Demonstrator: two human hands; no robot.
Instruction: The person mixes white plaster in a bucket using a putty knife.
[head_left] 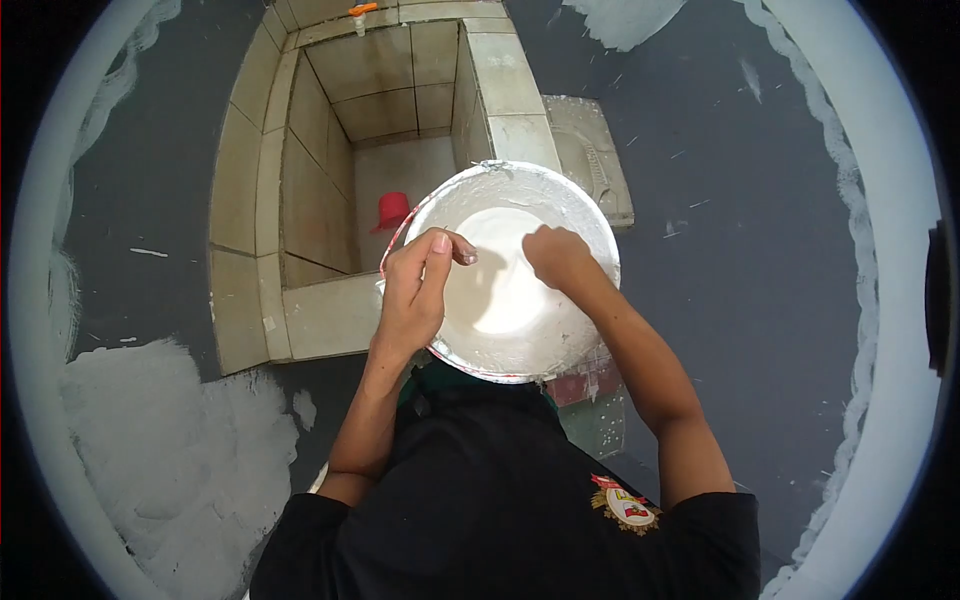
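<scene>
A white bucket [590, 215] holds smooth white liquid that looks like paint [512, 290]. Dried smears cover its inner wall, and a reddish handle [396, 245] runs along the left side. Over the left rim is my left hand [412, 290], its fingers loosely curved inward and the thumb raised; I see nothing held in it. White marks show on a fingertip. My right hand [557, 257] is a closed fist above the liquid, near the right inner wall. Its fingers are turned away, so whatever it may hold is hidden.
A tiled water basin [268, 215] stands ahead to the left, with a red dipper [393, 209] inside and an orange-handled tap [361, 15] above. Behind the bucket is a squat toilet [590, 150]. Grey walls [740, 260] carry white paint patches [180, 450].
</scene>
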